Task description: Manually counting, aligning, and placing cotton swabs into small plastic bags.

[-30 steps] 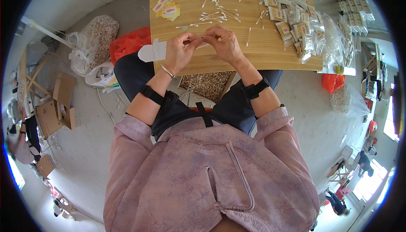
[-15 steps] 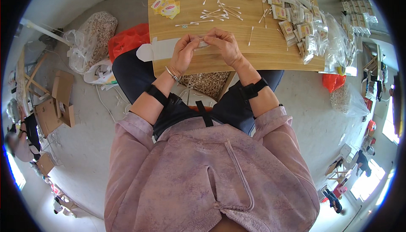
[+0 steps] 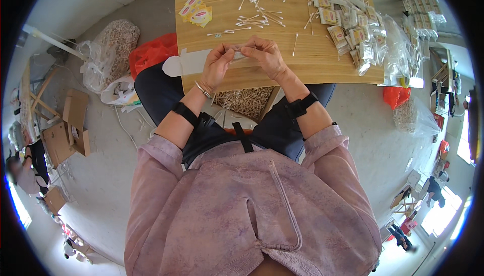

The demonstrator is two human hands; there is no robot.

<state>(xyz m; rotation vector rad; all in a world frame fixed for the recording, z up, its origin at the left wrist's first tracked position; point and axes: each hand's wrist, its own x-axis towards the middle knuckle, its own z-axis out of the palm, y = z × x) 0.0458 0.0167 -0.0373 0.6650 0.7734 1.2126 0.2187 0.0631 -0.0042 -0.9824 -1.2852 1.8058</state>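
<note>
Over the near edge of the wooden table (image 3: 312,67), my left hand (image 3: 217,65) and my right hand (image 3: 267,59) are close together. Both are closed in a pinch on a small clear plastic bag (image 3: 239,54) stretched between the fingertips. Fingers hide most of the bag, so its contents cannot be made out. Beside my left hand lies a white card strip (image 3: 194,63) whose rounded end juts past the table's left edge. Beyond my hands are loose cotton swabs (image 3: 259,20), with a single one to the right of my right hand.
Small yellow-and-white cards (image 3: 201,15) lie at the table's left. Filled clear packets (image 3: 348,19) pile up at the right, beside loose plastic film (image 3: 401,49). A box of swabs (image 3: 244,100) sits below the table edge between my legs. Red bags (image 3: 154,52) stand left.
My hands stay in nearly the same place, still pinching the bag, with slight finger movement. The whole table view has shifted slightly. Nothing else on the table has visibly moved.
</note>
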